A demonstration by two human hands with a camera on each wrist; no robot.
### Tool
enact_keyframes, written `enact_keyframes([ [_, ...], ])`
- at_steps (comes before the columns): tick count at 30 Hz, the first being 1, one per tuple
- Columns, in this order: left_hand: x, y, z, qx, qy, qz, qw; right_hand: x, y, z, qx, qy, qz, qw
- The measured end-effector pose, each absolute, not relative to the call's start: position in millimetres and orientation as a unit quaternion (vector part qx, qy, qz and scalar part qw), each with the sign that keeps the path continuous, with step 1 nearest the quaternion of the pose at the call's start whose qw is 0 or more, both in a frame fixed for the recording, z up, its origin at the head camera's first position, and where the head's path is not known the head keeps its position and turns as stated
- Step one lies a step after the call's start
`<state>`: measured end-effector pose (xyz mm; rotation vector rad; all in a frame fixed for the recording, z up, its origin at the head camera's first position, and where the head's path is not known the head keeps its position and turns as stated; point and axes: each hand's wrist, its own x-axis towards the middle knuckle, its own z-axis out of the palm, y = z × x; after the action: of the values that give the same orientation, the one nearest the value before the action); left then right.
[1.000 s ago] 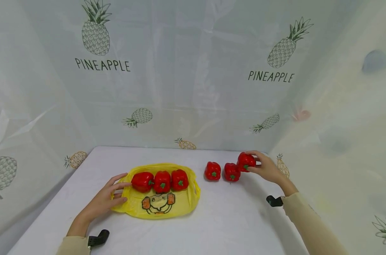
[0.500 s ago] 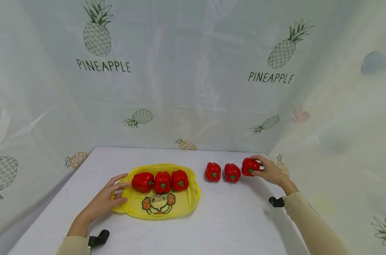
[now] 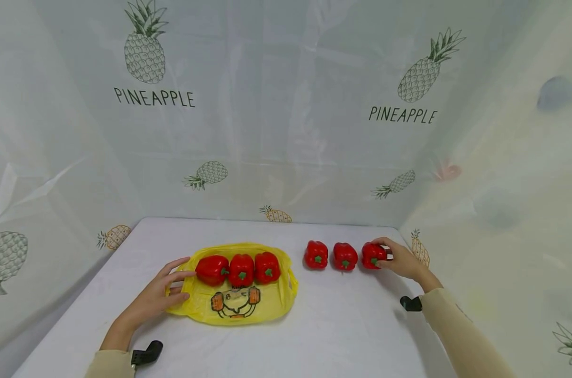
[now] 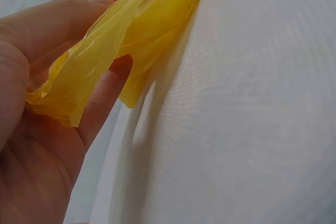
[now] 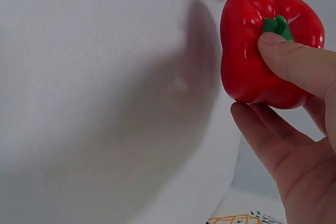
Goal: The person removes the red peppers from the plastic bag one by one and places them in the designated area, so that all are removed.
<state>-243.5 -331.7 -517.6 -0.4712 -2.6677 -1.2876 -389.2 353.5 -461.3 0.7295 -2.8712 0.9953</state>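
My right hand (image 3: 403,262) grips a red bell pepper (image 3: 371,254) at the right end of a row of three. In the right wrist view, the thumb lies against the green stem of this bell pepper (image 5: 244,72) and the fingers reach round its far side. It is low over the table; I cannot tell if it touches. Beside it are a middle bell pepper (image 3: 345,253) and a left one (image 3: 316,252). My left hand (image 3: 155,294) holds the left end of a yellow plastic bag (image 3: 271,302), its folds (image 4: 100,66) between thumb and fingers.
Three more red bell peppers (image 3: 241,265) lie side by side on the bag, the leftmost near my left fingertips. A white cloth covers the table (image 3: 333,331). Pineapple-printed sheeting (image 3: 286,131) hangs behind the table and on both sides.
My right hand has moved right and down with its bell pepper, away from the middle one, to the end of the row. The left hand and the bag have stayed put.
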Motion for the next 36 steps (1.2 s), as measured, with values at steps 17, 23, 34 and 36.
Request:
enact_keyframes([
  [17,-240.7,-330.3,-513.3,-0.163,-0.888,-0.425,0.072,-390.8,366.3,-473.7,0.216,-0.923,0.319,-0.021],
  [23,-240.3,-329.6,-511.6,-0.169,-0.884,-0.431,0.072,-389.9,365.6,-471.4,0.213,-0.923,0.32,-0.026],
  [34,-244.3,-331.6,-518.5,-0.158,-0.887,-0.429,0.065,-381.8,363.4,-447.2,0.257,-0.911,0.319,-0.052],
  [36,-244.6,-332.1,-519.2,-0.156,-0.887,-0.43,0.063,-380.3,361.0,-442.2,0.259,-0.913,0.311,-0.044],
])
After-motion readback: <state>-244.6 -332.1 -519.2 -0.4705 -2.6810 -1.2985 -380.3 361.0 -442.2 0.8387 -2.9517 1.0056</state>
